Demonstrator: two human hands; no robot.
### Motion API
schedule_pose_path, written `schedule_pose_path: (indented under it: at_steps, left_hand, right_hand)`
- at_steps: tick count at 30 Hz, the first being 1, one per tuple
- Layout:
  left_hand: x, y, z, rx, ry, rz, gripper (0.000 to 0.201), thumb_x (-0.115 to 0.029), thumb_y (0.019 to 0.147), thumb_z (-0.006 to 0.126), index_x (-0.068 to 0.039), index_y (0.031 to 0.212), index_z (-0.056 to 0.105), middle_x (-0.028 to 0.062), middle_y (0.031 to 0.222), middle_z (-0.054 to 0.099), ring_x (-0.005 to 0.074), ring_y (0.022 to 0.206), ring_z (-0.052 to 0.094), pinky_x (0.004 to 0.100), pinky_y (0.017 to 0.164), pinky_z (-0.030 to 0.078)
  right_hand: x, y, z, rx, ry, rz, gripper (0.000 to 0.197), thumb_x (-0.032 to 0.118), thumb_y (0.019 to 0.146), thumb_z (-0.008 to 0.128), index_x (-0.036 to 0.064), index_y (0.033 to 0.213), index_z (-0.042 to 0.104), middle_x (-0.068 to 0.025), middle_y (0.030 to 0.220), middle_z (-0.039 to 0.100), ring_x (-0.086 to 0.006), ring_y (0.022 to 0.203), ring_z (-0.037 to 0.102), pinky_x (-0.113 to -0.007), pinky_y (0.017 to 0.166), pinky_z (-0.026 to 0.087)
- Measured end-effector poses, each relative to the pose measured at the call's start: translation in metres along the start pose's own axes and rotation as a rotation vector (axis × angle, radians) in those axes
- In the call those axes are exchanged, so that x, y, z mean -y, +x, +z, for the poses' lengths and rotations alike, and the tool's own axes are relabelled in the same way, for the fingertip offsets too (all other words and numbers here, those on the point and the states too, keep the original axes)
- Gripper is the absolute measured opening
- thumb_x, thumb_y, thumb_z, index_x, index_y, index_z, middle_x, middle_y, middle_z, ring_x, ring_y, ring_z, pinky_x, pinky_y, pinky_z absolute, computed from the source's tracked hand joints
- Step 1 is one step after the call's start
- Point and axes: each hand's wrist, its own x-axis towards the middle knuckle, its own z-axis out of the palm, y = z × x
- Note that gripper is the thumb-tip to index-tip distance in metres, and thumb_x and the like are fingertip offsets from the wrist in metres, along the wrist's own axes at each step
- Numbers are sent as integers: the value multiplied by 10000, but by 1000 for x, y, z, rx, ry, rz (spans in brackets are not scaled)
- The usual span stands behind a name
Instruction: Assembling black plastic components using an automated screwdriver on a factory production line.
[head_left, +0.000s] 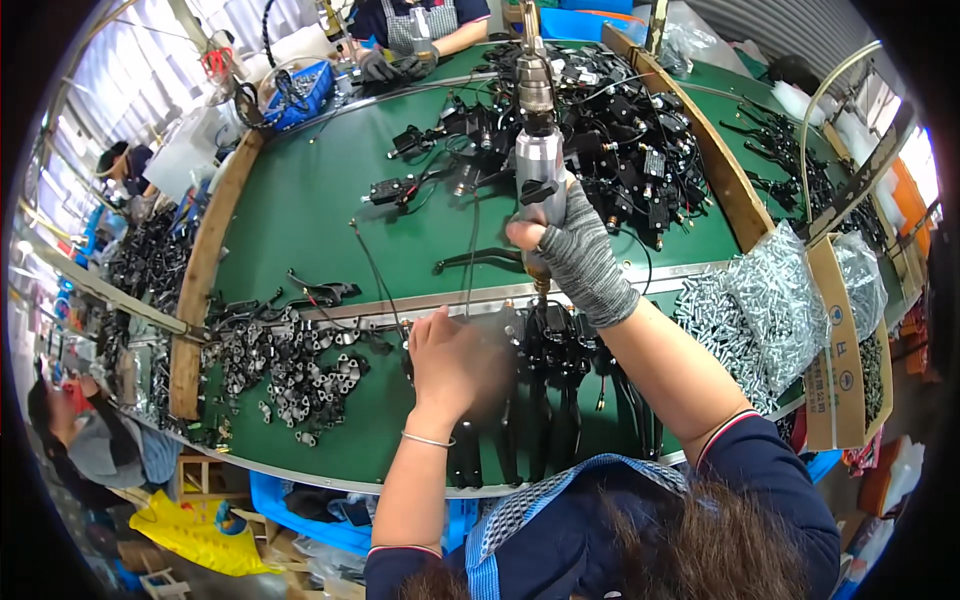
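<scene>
Silver driver (541, 165) upright in the right hand (572, 240), tip by the far ends of the levers (560, 355); left hand (440, 358) just left, too blurry to tell its grip.

I see yellow bag (175, 535) low on my left, blue tub (265, 500) below my table (310, 200), blue bin (318, 100) off its far-left side, co-worker (425, 30) across from me.

Your right hand (577, 245) grips a silver power screwdriver (540, 155) at one o'clock; your left hand (440, 355) is at seven, beside black lever assemblies (562, 350).
</scene>
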Motion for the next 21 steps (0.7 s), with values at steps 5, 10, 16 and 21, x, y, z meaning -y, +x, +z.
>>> schedule_pose_path:
  at_steps: [5, 10, 16, 21]
  left_hand:
    - [-12, 9, -2, -31, 60, 79, 266, -221, 656, 768, -98, 878, 687, 64, 842, 524, 293, 1023, 480, 424, 907, 339]
    - [-26, 15, 13, 15, -39, 141, 239, -229, 645, 763, -118, 840, 679, 52, 823, 531, 263, 887, 510, 405, 822, 349]
    - [-33, 19, 8, 67, -126, 117, 241, -210, 670, 760, -77, 854, 679, 99, 856, 533, 305, 878, 517, 420, 787, 402]
    - [-25, 28, -1, 189, -138, 76, 253, -214, 717, 740, -80, 917, 661, 101, 863, 538, 299, 843, 545, 397, 738, 434]
  right_hand:
    - [5, -6, 0, -7, -34, 106, 586, 98, 681, 716, 87, 1190, 426, -11, 878, 536, -97, 758, 530, -264, 641, 476]
    - [1, -4, -18, -25, 136, -32, 510, 53, 682, 696, 104, 1131, 460, 10, 855, 525, -87, 739, 516, -249, 643, 466]
    - [1, 3, -42, -82, 43, 10, 538, 167, 690, 776, 74, 1124, 472, -2, 907, 540, -100, 828, 516, -268, 743, 460]
    - [26, -6, -25, -31, 199, -47, 556, 169, 696, 762, 69, 1157, 468, -5, 943, 536, -93, 821, 512, -262, 725, 456]
